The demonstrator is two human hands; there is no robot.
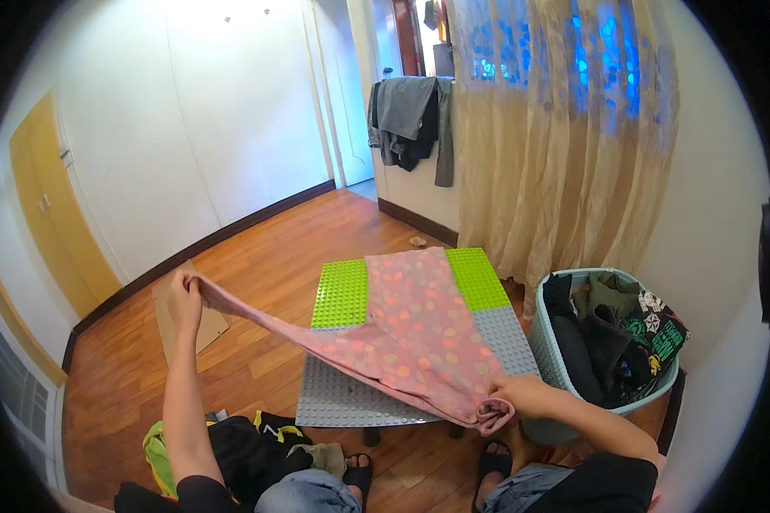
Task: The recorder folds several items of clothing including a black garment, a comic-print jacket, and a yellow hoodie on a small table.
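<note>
A pair of pink patterned trousers (417,327) lies partly on a low table topped with green and grey studded building plates (340,295). My left hand (186,298) is raised out to the left of the table and grips the end of one trouser leg, which stretches taut and slanting above the table's left side. The other leg lies flat toward the table's far edge. At the near right corner my right hand (520,394) holds the trousers by the bunched, rolled waist end, which hangs slightly over the edge.
A pale blue laundry basket (545,346) full of dark clothes stands right of the table. Black and lime clothes (250,455) lie at the lower left beside my legs. Flattened cardboard (212,330) is on the wooden floor. A beige curtain (552,192) hangs behind.
</note>
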